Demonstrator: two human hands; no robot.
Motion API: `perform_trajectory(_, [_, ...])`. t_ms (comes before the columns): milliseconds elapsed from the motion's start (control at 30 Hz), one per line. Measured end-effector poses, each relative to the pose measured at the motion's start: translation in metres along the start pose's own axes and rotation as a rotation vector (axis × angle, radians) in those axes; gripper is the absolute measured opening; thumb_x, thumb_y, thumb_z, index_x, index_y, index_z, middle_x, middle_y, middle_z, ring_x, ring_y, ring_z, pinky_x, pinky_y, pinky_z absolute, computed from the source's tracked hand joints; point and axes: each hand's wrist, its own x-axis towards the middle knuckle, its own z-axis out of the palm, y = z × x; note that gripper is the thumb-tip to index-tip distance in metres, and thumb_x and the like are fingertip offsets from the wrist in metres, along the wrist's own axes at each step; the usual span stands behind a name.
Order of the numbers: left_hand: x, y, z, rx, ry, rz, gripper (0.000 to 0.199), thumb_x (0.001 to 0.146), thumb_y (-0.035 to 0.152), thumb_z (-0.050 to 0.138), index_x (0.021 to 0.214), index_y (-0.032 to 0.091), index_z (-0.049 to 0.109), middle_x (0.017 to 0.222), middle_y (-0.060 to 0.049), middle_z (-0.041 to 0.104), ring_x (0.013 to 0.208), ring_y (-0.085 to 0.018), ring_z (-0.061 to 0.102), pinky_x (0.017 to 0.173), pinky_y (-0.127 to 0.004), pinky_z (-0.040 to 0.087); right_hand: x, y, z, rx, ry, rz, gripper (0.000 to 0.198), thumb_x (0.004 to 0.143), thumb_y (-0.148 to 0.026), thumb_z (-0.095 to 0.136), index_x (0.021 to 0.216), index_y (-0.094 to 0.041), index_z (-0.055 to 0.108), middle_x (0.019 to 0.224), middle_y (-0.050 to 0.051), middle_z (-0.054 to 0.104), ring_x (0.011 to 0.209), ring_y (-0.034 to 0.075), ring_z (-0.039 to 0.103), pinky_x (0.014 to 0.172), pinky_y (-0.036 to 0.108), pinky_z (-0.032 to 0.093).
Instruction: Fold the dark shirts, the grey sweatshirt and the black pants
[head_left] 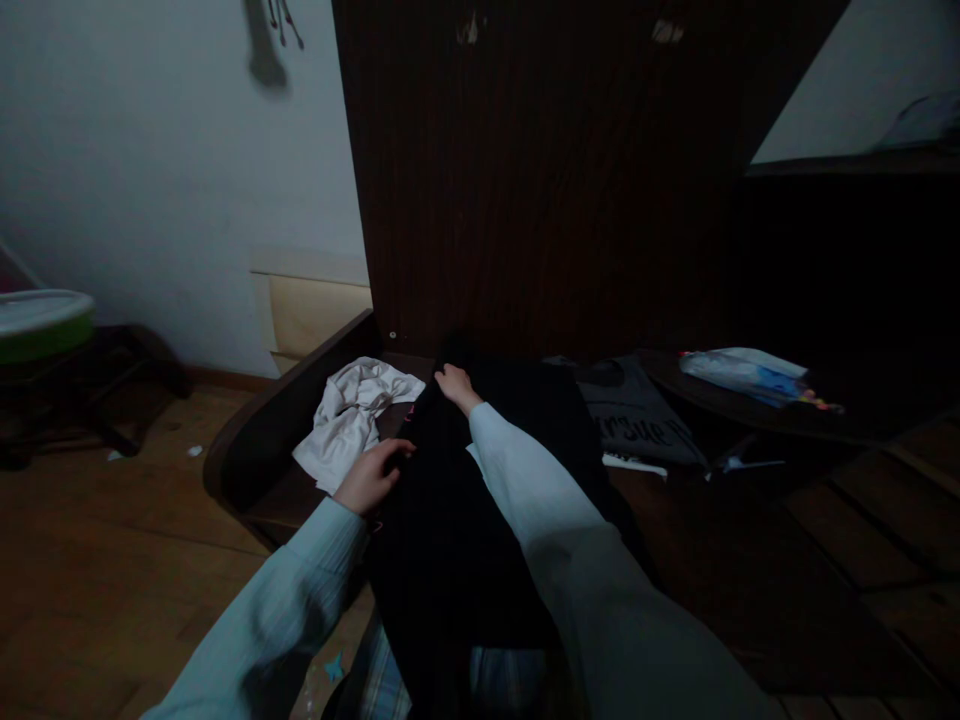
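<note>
A large black garment [510, 460] lies spread over a dark wooden seat and reaches down toward my lap. Small pink marks show along its left edge; its exact kind is too dark to make out. My right hand [457, 388] pinches the cloth near the far left corner, with its fingers closed. Lower down, my left hand [373, 475] touches the same left edge, its thumb and forefinger apart over the fabric. Beside both hands, a crumpled white cloth [341, 425] rests on the seat.
A dark wooden armrest [277, 400] borders the seat on the left. Right of the garment are a grey lettered bag [637, 410] and a clear plastic packet [750, 372]. A tall dark panel [555, 180] rises behind. A green-and-white tub [45, 322] stands far left.
</note>
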Motion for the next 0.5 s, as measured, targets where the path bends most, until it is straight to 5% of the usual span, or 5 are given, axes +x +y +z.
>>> perform_trajectory(167, [-0.003,-0.017,-0.002,-0.010,-0.047,-0.042,0.046,0.058,0.006,0.040,0.100,0.016,0.057,0.101,-0.006,0.063,0.097,-0.018,0.057,0.089,-0.035,0.043,-0.016,0.015,-0.001,0.101,-0.133,-0.096,0.023,0.083,-0.032,0.049,0.100,-0.018,0.058,0.107,0.006,0.062,0.098,0.015,0.056,0.083,0.023,0.040])
perform_trajectory(267, [-0.002,-0.018,-0.008,0.000,-0.109,-0.030,0.043,0.064,0.012,0.042,0.103,0.018,0.058,0.106,-0.005,0.063,0.101,-0.018,0.056,0.090,-0.034,0.042,-0.023,0.038,-0.022,0.237,-0.070,-0.120,0.022,0.082,-0.027,0.051,0.100,-0.017,0.058,0.108,0.006,0.061,0.100,0.013,0.055,0.087,0.025,0.039])
perform_trajectory(367, [0.007,-0.011,-0.018,0.113,-0.229,-0.027,0.033,0.069,0.021,0.046,0.098,0.021,0.062,0.100,-0.004,0.066,0.093,-0.019,0.059,0.085,-0.032,0.045,-0.030,0.066,-0.041,0.366,-0.027,-0.019,0.016,0.082,-0.018,0.049,0.093,-0.015,0.059,0.095,0.006,0.064,0.084,0.011,0.060,0.080,0.026,0.044])
perform_trajectory(500, [0.026,0.018,-0.018,0.460,-0.138,0.004,0.020,0.073,0.030,0.048,0.077,0.021,0.065,0.088,-0.005,0.067,0.088,-0.022,0.058,0.081,-0.033,0.043,-0.039,0.088,-0.043,0.506,-0.088,0.086,0.014,0.081,-0.014,0.046,0.084,-0.013,0.060,0.071,0.003,0.065,0.061,0.008,0.059,0.066,0.024,0.048])
